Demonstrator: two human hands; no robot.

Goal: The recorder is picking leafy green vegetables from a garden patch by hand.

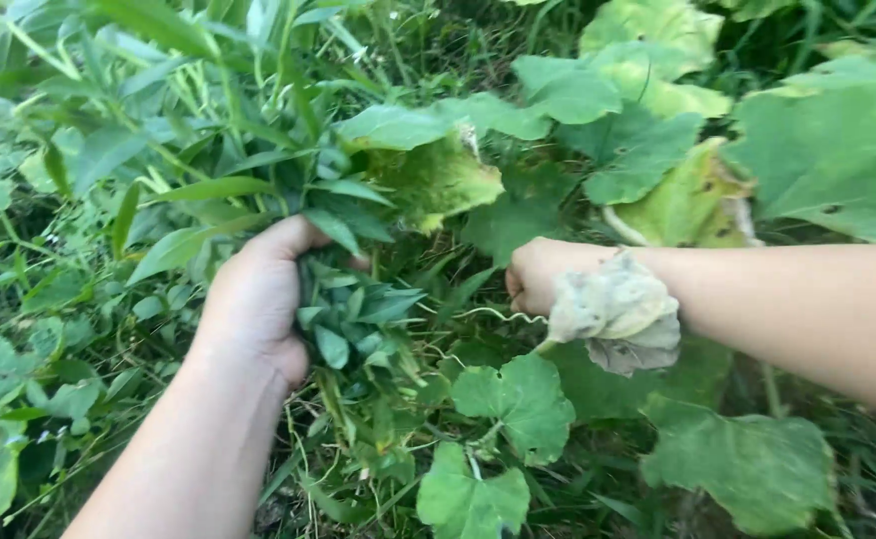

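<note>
Item: leafy weed clump point(353, 314), narrow dark-green leaves on thin stems, taken here as the landmark.

Location: rooted among dense ground vegetation, at the centre-left of the view, below a yellowed, curling broad leaf point(438, 180).

Left hand point(258, 299): closed around the clump from its left side, thumb over the top, fingers hidden behind the foliage. The bunch is gripped near its upper part; the base of the stems is not seen.

Right hand point(536, 274): to the right of the clump, slightly apart from it, curled into a loose fist. A thin pale tendril point(478, 314) runs to it from the clump's side; whether it is actually pinched cannot be told. A withered grey-white leaf point(617, 314) lies across the wrist.

Handling, as judged: light, soft and limp; leaves likely to tear or strip off if pulled by the tips. A firmer hold is judged to lie low on the gathered stems, close to the ground. The stems appear pliable rather than brittle.

Surroundings: round lobed vine leaves point(518, 399) just below and right of the clump; long blade-like leaves point(188, 190) above left. The ground is covered entirely by tangled growth; soil is hardly visible. Room is tight, with vines crossing on every side of the clump.
</note>
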